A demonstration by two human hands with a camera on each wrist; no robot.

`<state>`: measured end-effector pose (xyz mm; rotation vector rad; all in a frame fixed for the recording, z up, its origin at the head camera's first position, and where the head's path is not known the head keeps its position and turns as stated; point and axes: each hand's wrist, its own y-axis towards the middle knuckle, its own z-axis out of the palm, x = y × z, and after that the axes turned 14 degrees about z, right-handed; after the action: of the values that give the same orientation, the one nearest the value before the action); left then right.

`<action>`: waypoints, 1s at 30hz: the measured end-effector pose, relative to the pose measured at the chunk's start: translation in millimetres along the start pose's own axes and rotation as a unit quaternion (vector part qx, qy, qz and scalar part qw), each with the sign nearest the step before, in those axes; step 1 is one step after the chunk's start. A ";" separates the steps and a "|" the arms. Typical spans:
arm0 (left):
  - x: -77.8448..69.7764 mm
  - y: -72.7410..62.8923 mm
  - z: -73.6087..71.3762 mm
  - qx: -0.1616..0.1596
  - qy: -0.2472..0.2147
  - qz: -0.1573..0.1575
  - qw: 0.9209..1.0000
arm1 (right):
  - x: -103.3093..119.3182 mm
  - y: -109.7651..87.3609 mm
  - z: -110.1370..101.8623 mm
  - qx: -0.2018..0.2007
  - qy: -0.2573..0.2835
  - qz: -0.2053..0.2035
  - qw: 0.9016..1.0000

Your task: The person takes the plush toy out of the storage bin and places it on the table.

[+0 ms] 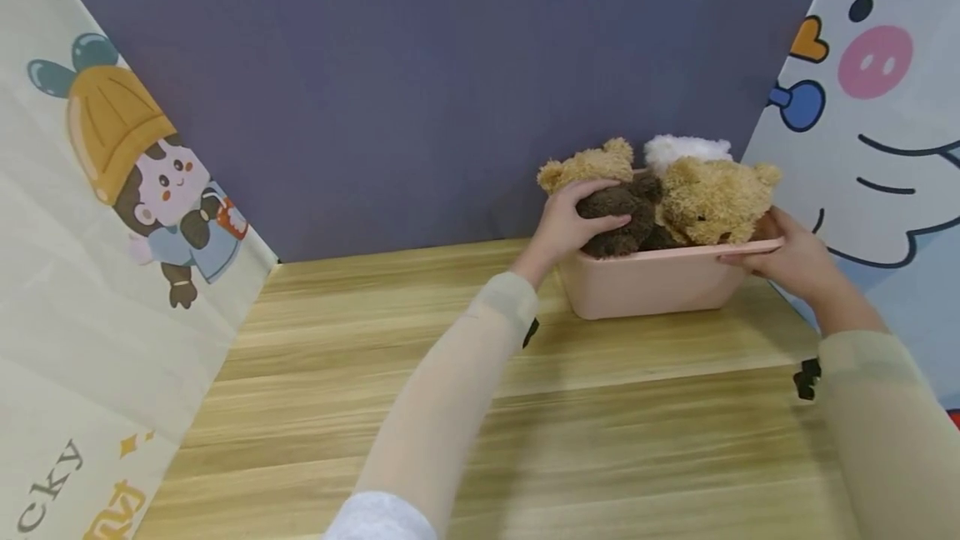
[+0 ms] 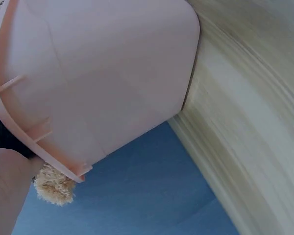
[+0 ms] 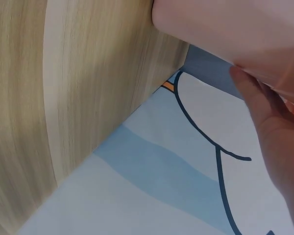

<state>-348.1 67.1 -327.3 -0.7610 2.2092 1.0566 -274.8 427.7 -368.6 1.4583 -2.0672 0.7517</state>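
Observation:
A pink plastic bin [image 1: 645,286] stands on the wooden table, filled with plush toys. At its left end my left hand [image 1: 561,227] grips a dark brown plush toy [image 1: 617,243], thumb in front and fingers over its top. My right hand [image 1: 802,261] holds the bin's right end by the rim, with fingers beneath the lip. Inside the bin sit a tan teddy bear [image 1: 712,197] on the right, another tan teddy bear [image 1: 588,167] at the back left and a white fluffy toy [image 1: 684,148] behind. The bin's side wall [image 2: 103,73] fills much of the left wrist view.
The wood-grain tabletop [image 1: 315,373] stretches left and forward of the bin. Behind it rises a dark blue-grey panel [image 1: 420,90]. Printed cartoon panels close off the left [image 1: 82,215] and right [image 1: 915,132] sides, the right one close beside my right hand.

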 end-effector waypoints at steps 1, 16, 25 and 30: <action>-2.7 0.3 -0.8 0.000 0.002 0.001 1.000 | 0.0 -0.2 -0.1 -0.004 -0.005 -0.001 1.000; -37.4 2.8 -37.6 -0.035 -0.015 0.038 0.999 | -2.7 -2.7 4.0 -0.003 -0.003 -0.001 1.000; -41.4 -0.1 -60.7 -0.108 -0.100 0.043 0.988 | -3.9 -1.0 2.6 -0.017 -0.011 -0.008 1.000; -52.8 -3.1 -73.9 -0.147 -0.131 0.054 0.979 | -4.3 0.2 3.0 -0.016 -0.020 -0.003 1.000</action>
<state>-328.3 18.3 -253.2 -0.5882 1.9112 1.4708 -273.9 428.6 -373.7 1.4724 -2.0944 0.6897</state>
